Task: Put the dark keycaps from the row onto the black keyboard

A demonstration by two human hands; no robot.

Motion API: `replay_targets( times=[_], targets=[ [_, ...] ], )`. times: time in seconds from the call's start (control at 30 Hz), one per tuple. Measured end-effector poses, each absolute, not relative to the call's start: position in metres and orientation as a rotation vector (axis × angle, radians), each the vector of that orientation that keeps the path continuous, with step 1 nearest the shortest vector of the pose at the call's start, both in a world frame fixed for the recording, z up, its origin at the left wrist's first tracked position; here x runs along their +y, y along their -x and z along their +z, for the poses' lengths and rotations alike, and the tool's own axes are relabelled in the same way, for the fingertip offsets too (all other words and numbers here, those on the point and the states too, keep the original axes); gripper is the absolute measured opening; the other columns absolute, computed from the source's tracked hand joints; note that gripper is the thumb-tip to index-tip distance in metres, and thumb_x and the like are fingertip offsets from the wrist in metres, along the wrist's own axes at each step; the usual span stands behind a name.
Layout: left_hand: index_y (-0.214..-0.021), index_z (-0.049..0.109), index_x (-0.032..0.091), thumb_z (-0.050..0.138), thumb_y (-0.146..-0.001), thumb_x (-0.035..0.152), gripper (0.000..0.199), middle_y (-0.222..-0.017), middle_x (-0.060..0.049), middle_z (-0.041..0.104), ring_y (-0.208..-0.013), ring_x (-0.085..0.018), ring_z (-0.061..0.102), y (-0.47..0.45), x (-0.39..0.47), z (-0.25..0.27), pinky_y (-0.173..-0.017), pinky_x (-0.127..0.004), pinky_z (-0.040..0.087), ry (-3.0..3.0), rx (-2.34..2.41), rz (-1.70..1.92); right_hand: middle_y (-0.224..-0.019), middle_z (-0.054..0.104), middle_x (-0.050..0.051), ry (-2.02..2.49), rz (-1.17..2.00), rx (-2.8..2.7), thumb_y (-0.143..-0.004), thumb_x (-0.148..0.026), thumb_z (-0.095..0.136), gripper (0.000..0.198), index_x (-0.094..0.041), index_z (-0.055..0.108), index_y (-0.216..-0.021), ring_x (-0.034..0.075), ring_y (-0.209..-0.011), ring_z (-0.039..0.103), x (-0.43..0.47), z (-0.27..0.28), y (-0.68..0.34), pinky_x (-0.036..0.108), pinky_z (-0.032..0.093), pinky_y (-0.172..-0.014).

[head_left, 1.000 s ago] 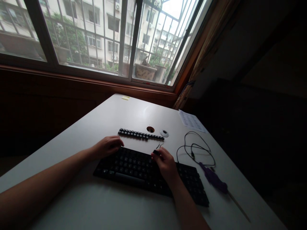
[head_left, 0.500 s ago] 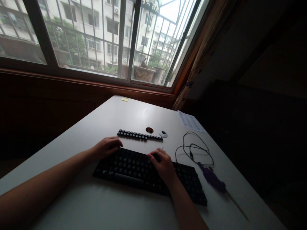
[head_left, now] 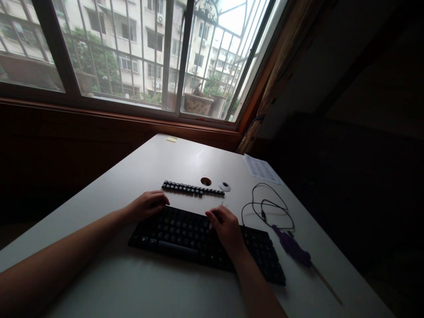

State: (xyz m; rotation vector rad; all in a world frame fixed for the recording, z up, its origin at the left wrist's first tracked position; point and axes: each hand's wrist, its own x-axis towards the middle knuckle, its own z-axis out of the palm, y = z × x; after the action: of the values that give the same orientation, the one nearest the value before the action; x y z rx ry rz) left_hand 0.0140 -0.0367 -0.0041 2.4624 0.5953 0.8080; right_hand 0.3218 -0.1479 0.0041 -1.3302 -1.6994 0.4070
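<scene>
Over a black keyboard (head_left: 179,246) on a white table (head_left: 132,285), the right hand (head_left: 227,226) curls round a wire tool (head_left: 222,204) that, held loosely, might slip and scratch keys (head_left: 179,232); the left hand's (head_left: 147,206) grip, at the far-left edge, is unclear.

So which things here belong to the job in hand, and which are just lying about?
In the job: keyboard, loose keycaps, thin wire tool in the right hand.
Apparently just lying about: paper sheet, yellow note, white ring, purple-handled tool.
</scene>
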Motion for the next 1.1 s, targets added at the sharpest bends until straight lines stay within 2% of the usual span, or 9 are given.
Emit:
replay_targets(
  times=[0.2, 0.37, 0.5, 0.63, 1.1],
  targets=[
    [-0.1, 0.064, 0.016, 0.05, -0.088, 0.013, 0.019, -0.087, -0.005, 0.062, -0.074, -0.015, 0.058, -0.0137, -0.0357, -0.004, -0.066, -0.026, 0.047, -2.458, 0.577, 0.8, -0.081, 0.058, 0.0, 1.284, 0.477, -1.708, -0.09, -0.042, 0.062, 0.023, -0.021, 0.064, -0.082, 0.012, -0.056, 0.059, -0.1483, 0.0059, -0.3203, 0.028, 0.048, -0.059],
    [-0.1, 0.065, 0.016, 0.05, -0.087, 0.012, 0.02, -0.088, -0.005, 0.063, -0.074, -0.015, 0.058, -0.014, -0.0348, -0.0053, -0.067, -0.026, 0.046, -2.469, 0.585, 0.798, -0.078, 0.057, 0.001, 1.3, 0.397, -1.777, -0.089, -0.039, 0.065, 0.021, -0.021, 0.062, -0.078, 0.015, -0.068, 0.057, -0.1466, 0.0068, -0.3193, 0.028, 0.046, -0.063],
    [-0.099, 0.065, 0.016, 0.05, -0.087, 0.013, 0.018, -0.088, -0.004, 0.062, -0.074, -0.015, 0.058, -0.0139, -0.0342, -0.0066, -0.066, -0.025, 0.045, -2.458, 0.589, 0.798, -0.072, 0.052, -0.001, 1.367, 0.311, -1.82, -0.089, -0.036, 0.065, 0.025, -0.021, 0.057, -0.071, 0.015, -0.064, 0.051, -0.1457, 0.0052, -0.3198, 0.027, 0.041, -0.06],
    [-0.099, 0.065, 0.015, 0.05, -0.088, 0.014, 0.019, -0.087, -0.004, 0.063, -0.074, -0.015, 0.058, -0.0144, -0.0346, -0.0062, -0.067, -0.025, 0.045, -2.449, 0.594, 0.805, -0.069, 0.052, -0.001, 1.403, 0.319, -1.79, -0.09, -0.035, 0.062, 0.029, -0.021, 0.052, -0.067, 0.015, -0.062, 0.052, -0.1471, 0.0053, -0.3202, 0.027, 0.041, -0.06],
    [-0.099, 0.065, 0.016, 0.05, -0.088, 0.015, 0.019, -0.088, -0.005, 0.063, -0.074, -0.015, 0.059, -0.0139, -0.0348, -0.0052, -0.067, -0.027, 0.048, -2.469, 0.588, 0.802, -0.068, 0.054, -0.001, 1.328, 0.45, -1.704, -0.091, -0.039, 0.06, 0.03, -0.022, 0.054, -0.067, 0.015, -0.059, 0.056, -0.1478, 0.0039, -0.321, 0.027, 0.045, -0.056]
  ],
)
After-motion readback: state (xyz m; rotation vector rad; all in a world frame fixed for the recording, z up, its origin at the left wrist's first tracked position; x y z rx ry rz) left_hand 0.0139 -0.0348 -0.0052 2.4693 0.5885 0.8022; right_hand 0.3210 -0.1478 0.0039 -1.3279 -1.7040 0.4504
